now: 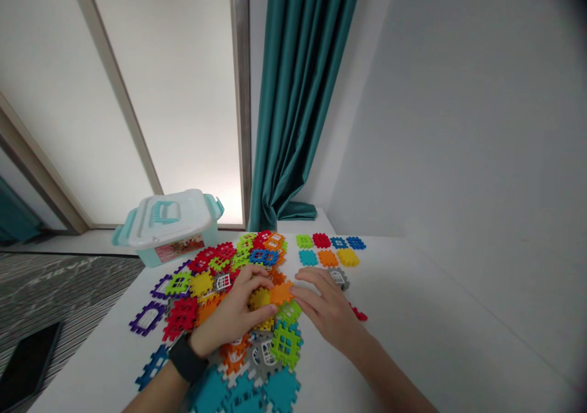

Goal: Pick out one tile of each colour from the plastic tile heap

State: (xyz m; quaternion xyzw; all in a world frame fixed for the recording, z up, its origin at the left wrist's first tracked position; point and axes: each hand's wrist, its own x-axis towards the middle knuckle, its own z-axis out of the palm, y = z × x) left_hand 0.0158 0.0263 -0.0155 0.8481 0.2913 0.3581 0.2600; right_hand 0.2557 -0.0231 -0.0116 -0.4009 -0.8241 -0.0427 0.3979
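Note:
An orange square puzzle tile [281, 292] with notched edges is between my two hands, over the pile. My left hand [241, 303], with a dark watch on its wrist, holds the tile's left side between thumb and fingers. On the other side, my right hand [326, 309] pinches the tile's right edge with its fingertips. Just left of the orange tile, a yellow tile [260, 298] shows partly under my left fingers. Beneath the hands lie a light green tile [288, 311] and a green window tile [287, 344].
Colourful tiles cover the white table's [413, 339] left part. Small tiles, including a yellow one [348, 257], form rows at the back right. A grey tile [339, 278] and a red tile [358, 313] lie near my right hand. A lidded box [177, 220] stands back left.

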